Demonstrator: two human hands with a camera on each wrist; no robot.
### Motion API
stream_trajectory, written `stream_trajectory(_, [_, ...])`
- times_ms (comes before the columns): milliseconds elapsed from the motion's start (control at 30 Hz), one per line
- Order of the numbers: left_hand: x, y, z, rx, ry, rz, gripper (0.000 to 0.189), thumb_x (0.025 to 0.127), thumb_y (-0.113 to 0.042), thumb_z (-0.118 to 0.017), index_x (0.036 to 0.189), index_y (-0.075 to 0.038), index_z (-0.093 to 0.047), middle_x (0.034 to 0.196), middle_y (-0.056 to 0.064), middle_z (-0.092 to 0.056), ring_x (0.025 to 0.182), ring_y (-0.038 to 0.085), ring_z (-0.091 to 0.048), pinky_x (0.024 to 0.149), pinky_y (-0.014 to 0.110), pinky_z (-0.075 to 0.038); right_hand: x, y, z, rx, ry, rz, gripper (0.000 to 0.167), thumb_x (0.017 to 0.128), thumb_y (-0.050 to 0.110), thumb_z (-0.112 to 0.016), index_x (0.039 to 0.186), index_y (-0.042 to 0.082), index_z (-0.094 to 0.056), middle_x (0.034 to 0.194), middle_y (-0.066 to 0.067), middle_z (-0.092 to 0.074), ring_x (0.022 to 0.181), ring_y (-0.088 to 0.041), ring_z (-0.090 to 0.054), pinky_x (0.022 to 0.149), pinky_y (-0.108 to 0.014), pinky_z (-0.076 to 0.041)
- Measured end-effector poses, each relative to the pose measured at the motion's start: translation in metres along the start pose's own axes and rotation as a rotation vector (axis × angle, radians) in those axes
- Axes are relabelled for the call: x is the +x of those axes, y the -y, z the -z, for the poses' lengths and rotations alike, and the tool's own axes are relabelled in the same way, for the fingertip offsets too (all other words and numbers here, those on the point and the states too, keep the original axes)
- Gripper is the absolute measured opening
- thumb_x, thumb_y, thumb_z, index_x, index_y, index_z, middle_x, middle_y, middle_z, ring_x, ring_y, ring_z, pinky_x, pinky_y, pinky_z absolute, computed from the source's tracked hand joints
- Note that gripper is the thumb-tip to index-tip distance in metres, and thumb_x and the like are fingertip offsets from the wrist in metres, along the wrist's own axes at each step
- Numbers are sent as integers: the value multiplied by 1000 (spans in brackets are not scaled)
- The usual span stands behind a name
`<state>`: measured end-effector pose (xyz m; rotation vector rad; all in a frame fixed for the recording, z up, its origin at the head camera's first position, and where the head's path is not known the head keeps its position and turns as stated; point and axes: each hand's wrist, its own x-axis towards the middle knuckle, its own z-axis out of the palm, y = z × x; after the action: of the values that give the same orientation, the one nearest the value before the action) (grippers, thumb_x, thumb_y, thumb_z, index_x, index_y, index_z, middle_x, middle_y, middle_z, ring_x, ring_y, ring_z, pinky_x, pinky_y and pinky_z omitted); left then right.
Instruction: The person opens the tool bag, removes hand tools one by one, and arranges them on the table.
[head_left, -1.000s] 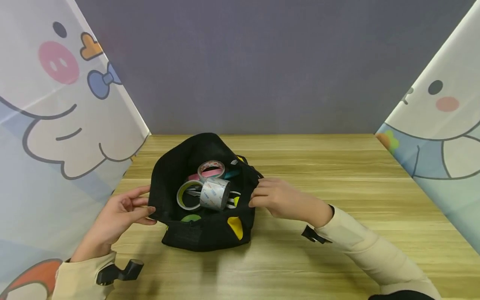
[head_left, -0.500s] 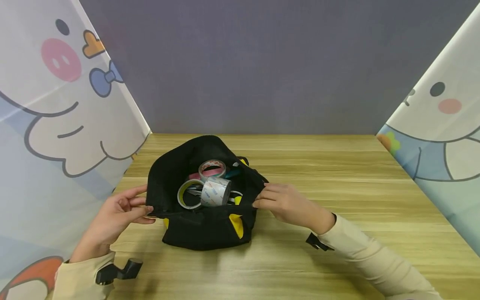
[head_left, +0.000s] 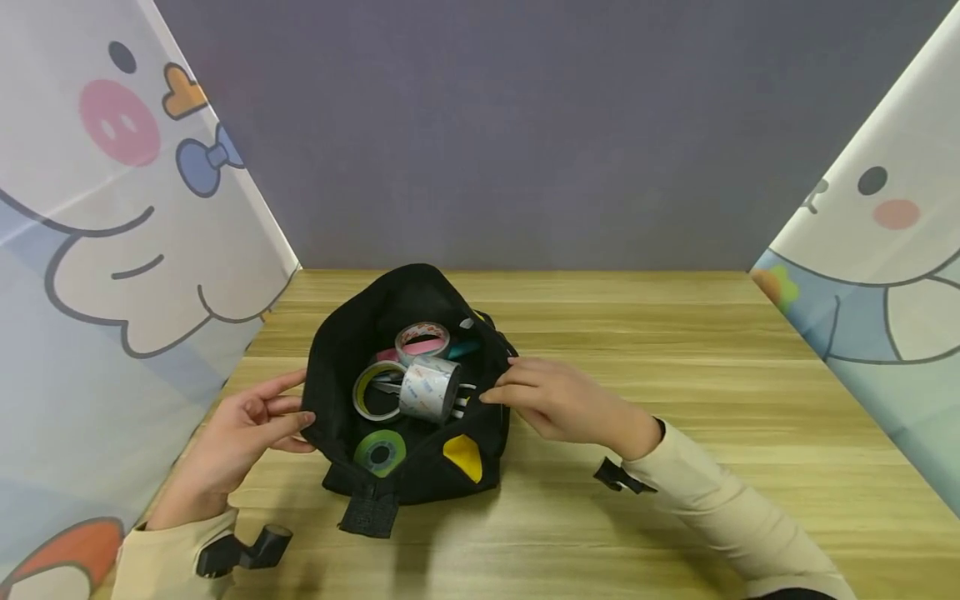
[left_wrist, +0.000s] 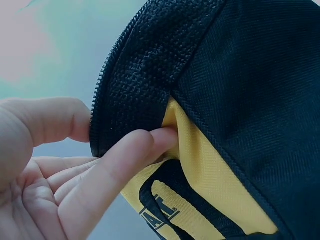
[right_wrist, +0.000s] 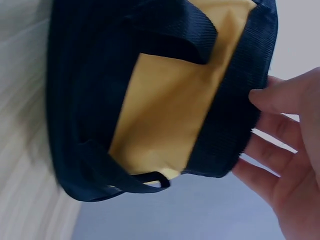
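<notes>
A black fabric zip bag [head_left: 450,483] with yellow panels stands with its mouth wide. My left hand [head_left: 243,429] holds its left rim; in the left wrist view the thumb is at the zip edge [left_wrist: 100,95] and a fingertip presses the yellow cloth [left_wrist: 210,155]. On the other side, my right hand [head_left: 566,404] pinches the right rim, thumb on the black band [right_wrist: 225,115]. Inside lie a wide printed tape roll [head_left: 426,389], a ring of tape with a yellow core [head_left: 362,398], a red-printed tape roll [head_left: 442,342] and a green round disc [head_left: 367,452].
Deeper in the bag are pink [head_left: 423,347] and teal [head_left: 463,350] pieces, and white prongs [head_left: 461,402] beside the wide roll. A black tab [head_left: 370,512] hangs over the front rim. The wooden table [head_left: 660,333] meets a grey panel [head_left: 525,150]; printed cartoon sheets flank it.
The bag's right rim first went right and its front edge rose, then fell forward, baring the green disc and dropping the tab. My right hand is back a little left; the left barely moved.
</notes>
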<state>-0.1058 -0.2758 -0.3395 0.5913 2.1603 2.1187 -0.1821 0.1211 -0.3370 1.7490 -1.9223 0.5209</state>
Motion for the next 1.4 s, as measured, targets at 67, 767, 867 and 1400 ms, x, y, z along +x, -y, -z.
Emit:
stream_trajectory(67, [0,0,0,-6,4,-2,60,94,20,-49,132,-26,-57,109,1,-74,88,17,-73,62,36,-63,3,-1,2,17,14,-9,26,99,1,-49,114,4,-70,101,-4,-68,90,-18,-62,92,-36,-56])
stream_trajectory(767, [3,0,-2,58,4,36,57,94,18,-51,147,4,-39,107,-2,-74,88,16,-73,61,36,-63,76,-34,44,444,462,-262,21,100,10,-61,118,2,-69,113,-6,-68,100,-14,-66,90,-27,-55])
stream_trajectory(867, [3,0,-2,29,14,31,58,94,19,-51,142,-13,-51,107,0,-74,88,17,-73,61,36,-63,91,-42,48,500,506,-309,22,101,12,-61,119,4,-68,112,-4,-69,99,-11,-66,90,-25,-55])
stream_trajectory(1400, [3,1,-1,-9,46,20,60,95,18,-51,131,-30,-59,108,2,-74,89,17,-73,62,37,-63,172,-73,16,627,674,-525,23,101,13,-60,122,5,-67,108,-3,-71,97,-17,-68,85,-27,-56])
